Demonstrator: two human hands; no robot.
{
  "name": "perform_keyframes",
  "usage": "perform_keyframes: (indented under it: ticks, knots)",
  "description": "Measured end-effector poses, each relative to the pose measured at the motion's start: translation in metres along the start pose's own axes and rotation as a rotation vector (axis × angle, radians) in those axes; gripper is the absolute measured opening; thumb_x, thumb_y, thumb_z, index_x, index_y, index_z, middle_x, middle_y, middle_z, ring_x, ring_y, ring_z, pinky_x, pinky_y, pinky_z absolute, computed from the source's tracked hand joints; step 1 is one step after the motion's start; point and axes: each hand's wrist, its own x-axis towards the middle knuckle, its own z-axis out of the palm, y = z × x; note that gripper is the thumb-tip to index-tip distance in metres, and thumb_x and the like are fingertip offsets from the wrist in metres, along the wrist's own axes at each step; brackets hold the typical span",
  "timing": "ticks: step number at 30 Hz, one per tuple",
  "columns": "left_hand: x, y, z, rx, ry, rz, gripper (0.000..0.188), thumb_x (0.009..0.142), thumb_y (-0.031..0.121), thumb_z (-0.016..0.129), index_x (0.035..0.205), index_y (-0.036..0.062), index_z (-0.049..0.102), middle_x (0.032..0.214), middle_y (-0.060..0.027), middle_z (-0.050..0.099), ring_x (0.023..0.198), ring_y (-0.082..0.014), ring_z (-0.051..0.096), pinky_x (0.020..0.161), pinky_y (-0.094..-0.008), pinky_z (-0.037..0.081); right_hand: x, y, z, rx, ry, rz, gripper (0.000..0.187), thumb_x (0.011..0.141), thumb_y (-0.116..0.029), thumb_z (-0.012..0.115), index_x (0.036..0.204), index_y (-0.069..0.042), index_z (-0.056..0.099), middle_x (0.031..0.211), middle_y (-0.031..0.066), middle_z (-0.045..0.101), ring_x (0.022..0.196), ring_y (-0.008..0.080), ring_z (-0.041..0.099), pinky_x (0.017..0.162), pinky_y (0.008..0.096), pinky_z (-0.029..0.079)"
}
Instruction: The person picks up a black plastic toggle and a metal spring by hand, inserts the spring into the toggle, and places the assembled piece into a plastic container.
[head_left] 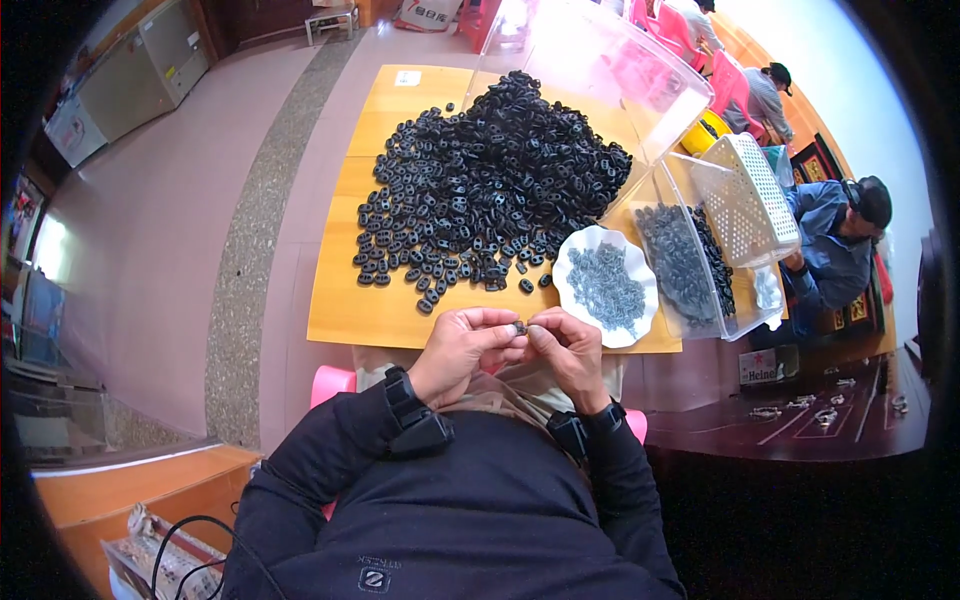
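Just off the table's near edge, my left hand (462, 350) and my right hand (568, 352) meet fingertip to fingertip. Pinched between them is a small black plastic piece (519, 328), partly covered by the fingers. A big heap of black oval plastic pieces with two holes (490, 180) spreads over the wooden table (335, 290), a few lying loose near my fingers. To the right of the heap, close to my right hand, stands a white wavy-rimmed dish (648, 318) full of small silvery grey bits, too small to name.
A clear plastic bin (690, 310) holding black pieces stands right of the dish, with a white perforated basket (755, 195) against it. A large transparent box (660, 60) tilts behind the heap. A person in blue (835, 240) sits at the right; others work farther back.
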Motion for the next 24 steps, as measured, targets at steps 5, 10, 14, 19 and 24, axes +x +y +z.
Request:
perform_keyframes:
  ticks: [5,10,14,19,24]
  knots:
    - [0.0003,-0.0006,-0.0017,0.001,-0.016,-0.003,0.022,0.091,0.0,0.058,0.112,-0.0075,0.056,0.102,-0.0156,0.065,0.089,-0.0196,0.068,0.078,-0.0308,0.059,0.0003,-0.0004,-0.0001,0.001,0.001,0.011,0.009,0.091,-0.004,0.061,0.093,0.005,0.063,0.082,0.0037,0.062,0.067,0.0088,0.062,0.058,0.0215,0.051]
    - [-0.0002,0.0003,-0.0022,0.025,-0.018,-0.006,0.023,0.091,0.0,0.058,0.112,-0.0075,0.056,0.103,-0.0159,0.065,0.09,-0.0197,0.068,0.078,-0.0294,0.059,0.0008,-0.0034,0.0006,0.004,0.0,0.025,0.01,0.092,-0.006,0.061,0.094,0.004,0.063,0.081,0.0032,0.064,0.067,0.0083,0.062,0.059,0.0209,0.052]
    - [0.0004,-0.0016,-0.0044,-0.009,-0.011,-0.018,0.022,0.091,0.0,0.058,0.111,-0.007,0.056,0.103,-0.0158,0.065,0.09,-0.0201,0.068,0.078,-0.0284,0.059,-0.0005,-0.0016,0.0006,0.014,-0.003,0.064,0.011,0.092,-0.006,0.061,0.094,0.004,0.063,0.08,0.0035,0.064,0.067,0.0082,0.062,0.06,0.0209,0.052]
    - [-0.0004,-0.0033,-0.0037,-0.045,-0.009,-0.019,0.02,0.091,0.0,0.058,0.109,-0.0067,0.057,0.101,-0.0155,0.065,0.09,-0.0205,0.068,0.078,-0.0284,0.059,-0.0012,-0.002,0.0017,0.095,-0.012,0.127,0.009,0.092,-0.005,0.059,0.092,0.003,0.063,0.082,0.0025,0.061,0.066,0.0081,0.058,0.061,0.0205,0.048]
    - [-0.0009,-0.0026,-0.0041,-0.056,0.004,-0.041,0.019,0.091,0.0,0.058,0.108,-0.0071,0.057,0.1,-0.0156,0.065,0.09,-0.0209,0.068,0.078,-0.0284,0.059,-0.0019,-0.0026,0.0026,0.097,-0.006,0.16,0.009,0.093,-0.006,0.059,0.093,0.003,0.063,0.082,0.0026,0.062,0.066,0.0086,0.059,0.061,0.0205,0.048]
